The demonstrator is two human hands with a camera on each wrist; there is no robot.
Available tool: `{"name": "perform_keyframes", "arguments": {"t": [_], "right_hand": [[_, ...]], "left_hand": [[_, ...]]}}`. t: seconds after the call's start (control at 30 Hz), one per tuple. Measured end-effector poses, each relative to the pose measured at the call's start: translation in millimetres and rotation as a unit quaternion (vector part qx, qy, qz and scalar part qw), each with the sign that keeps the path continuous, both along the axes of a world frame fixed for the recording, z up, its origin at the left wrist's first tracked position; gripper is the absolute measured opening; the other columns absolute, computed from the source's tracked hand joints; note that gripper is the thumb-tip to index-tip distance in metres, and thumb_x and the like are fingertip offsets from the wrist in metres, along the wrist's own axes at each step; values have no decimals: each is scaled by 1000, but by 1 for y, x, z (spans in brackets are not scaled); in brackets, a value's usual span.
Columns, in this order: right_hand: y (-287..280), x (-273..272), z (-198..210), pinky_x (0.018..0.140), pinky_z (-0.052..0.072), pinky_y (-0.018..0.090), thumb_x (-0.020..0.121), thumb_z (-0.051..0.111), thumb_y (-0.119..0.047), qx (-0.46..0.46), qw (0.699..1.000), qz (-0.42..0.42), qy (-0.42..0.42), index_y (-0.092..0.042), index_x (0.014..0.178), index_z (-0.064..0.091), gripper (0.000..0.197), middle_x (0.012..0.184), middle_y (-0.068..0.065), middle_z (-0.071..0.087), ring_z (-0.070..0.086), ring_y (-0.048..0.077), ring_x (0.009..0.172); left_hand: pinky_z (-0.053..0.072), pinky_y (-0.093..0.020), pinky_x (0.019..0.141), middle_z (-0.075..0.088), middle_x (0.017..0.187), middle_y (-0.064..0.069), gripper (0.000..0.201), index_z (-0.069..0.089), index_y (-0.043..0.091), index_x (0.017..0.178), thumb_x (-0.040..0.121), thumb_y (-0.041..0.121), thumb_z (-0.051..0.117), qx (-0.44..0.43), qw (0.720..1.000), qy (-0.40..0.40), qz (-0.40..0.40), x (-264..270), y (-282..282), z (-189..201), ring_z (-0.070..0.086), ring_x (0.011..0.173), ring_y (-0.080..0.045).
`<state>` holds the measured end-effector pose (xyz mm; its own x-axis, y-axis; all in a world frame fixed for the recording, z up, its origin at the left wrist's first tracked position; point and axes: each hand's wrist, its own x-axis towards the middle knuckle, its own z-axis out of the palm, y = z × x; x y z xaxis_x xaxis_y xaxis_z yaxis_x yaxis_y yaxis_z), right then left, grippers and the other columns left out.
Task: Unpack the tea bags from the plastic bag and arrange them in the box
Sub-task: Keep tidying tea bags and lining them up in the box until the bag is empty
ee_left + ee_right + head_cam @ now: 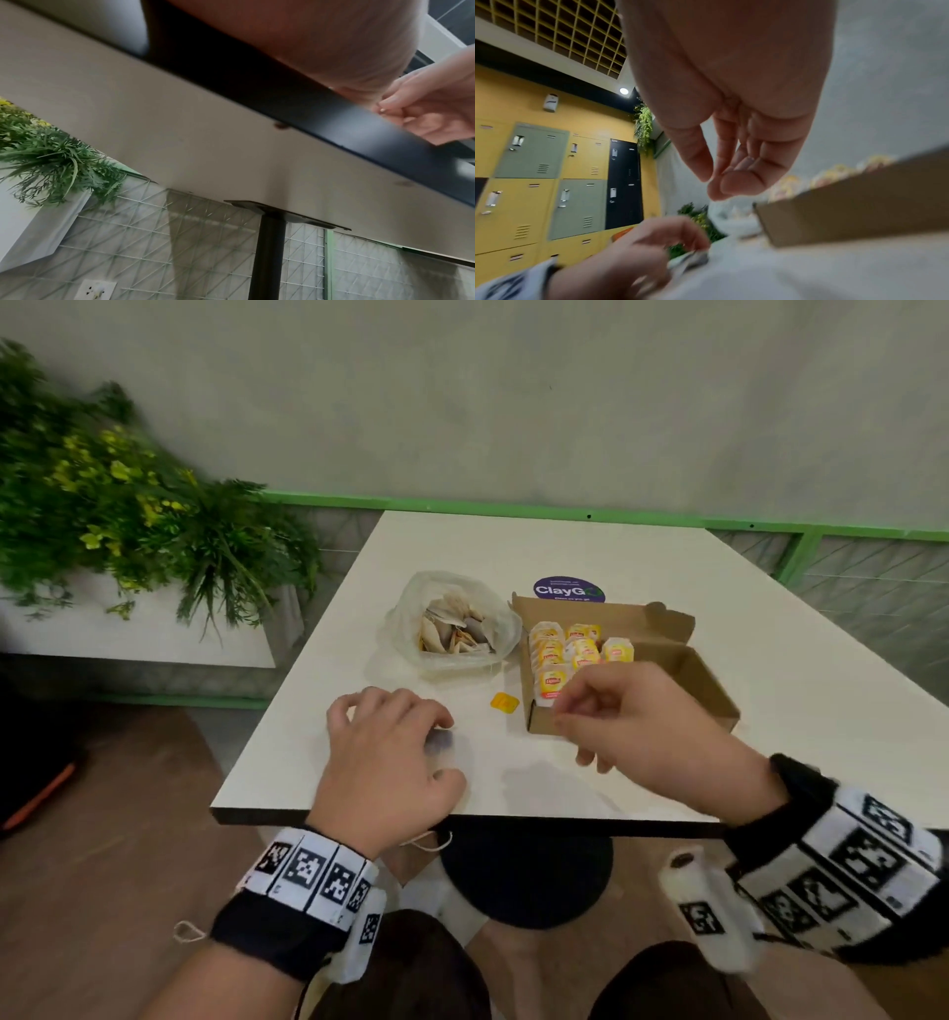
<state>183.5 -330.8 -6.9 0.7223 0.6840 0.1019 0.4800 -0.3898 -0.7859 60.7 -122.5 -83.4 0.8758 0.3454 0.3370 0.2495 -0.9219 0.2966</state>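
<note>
Tea bag (442,741) lies flat on the white table (513,546) near its front edge, under the left hand (390,762); greyish pouch pokes out beside the fingertips. Left hand is palm down, fingers curled over the bag and pressing or gripping it against the tabletop; the right wrist view shows the bag (690,260) tucked under those curled fingers (675,229). Blurry, exact grip unclear.

Right hand (637,721) hovers just right of it, above the table, at the front wall of the box (719,690). Thumb and forefinger tips meet in a pinch; the left wrist view shows something tiny at the pinched tips (385,107), too small to tell what. Other fingers loosely curled.

Loose yellow tag (504,702) lies on the table between the left hand and the box, touching neither.

Cardboard box stands open, lid flap up at the back; yellow-labelled tea bags (570,654) stand in rows filling its left part, right part bare.

Plastic bag (452,624) sits left of the box, mouth open, with a heap of tea bags inside.

Purple round sticker (568,589) on the table behind the box. Plants (128,505) far left by the wall.
</note>
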Motion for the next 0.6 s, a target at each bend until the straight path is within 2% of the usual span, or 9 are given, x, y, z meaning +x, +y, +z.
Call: {"name": "perform_keyframes", "arguments": {"t": [0.07,0.13,0.2,0.27,0.33,0.4,0.5,0.6], "right_hand": [[8,-21,-25,59,51,24,85,73,-16,-26,999,34,10,-24,90,70,10,78,-5,69,66,11,62],[17,-30,-46,66,47,18,85,73,-25,-57,997,52,-28,-31,104,67,20,89,-10,65,59,4,67],[25,-32,-60,74,46,21,85,73,-28,-49,994,61,-70,-36,117,62,35,96,-12,59,54,3,71],[33,-32,-67,75,50,27,83,74,-25,5,994,73,-75,-40,124,57,47,100,-12,54,54,7,68],[40,-30,-72,69,52,30,82,75,-19,64,994,74,-56,-43,125,55,53,103,-10,54,55,11,62],[45,-28,-77,62,50,29,83,73,-11,123,990,64,-20,-39,124,59,52,100,-7,56,53,11,57],[44,-27,-79,58,50,30,87,71,-3,207,974,47,79,-34,118,66,44,91,-6,59,55,18,57],[39,-25,-78,50,48,29,90,71,-3,245,959,25,143,-25,108,70,28,83,0,60,59,19,58]], "left_hand": [[22,-37,103,59,103,21,42,62,38,109,71,49,48,1,1000,9,14,1,-2,3,47,110,-11],[25,-35,98,64,98,22,33,65,38,107,77,43,52,-10,1000,-20,10,0,-3,3,53,105,-10],[32,-33,93,64,87,25,26,70,37,102,80,36,57,-51,996,-67,-24,-3,-1,2,59,95,-9],[42,-34,88,65,80,25,22,73,36,98,80,30,63,-132,984,-106,-62,-5,-1,2,62,86,-7],[51,-31,81,71,82,17,21,75,37,95,80,24,69,-237,959,-131,-80,-5,-2,3,66,84,-8],[53,-26,77,74,86,12,23,74,40,94,78,23,72,-299,940,-134,-100,-4,-6,5,67,83,-10],[52,-29,71,73,82,7,28,70,43,99,78,26,77,-318,934,-110,-123,2,-9,4,65,75,-14],[42,-26,60,61,61,9,34,65,39,105,81,22,81,-307,940,-81,-127,11,-10,1,51,58,-8]]}}
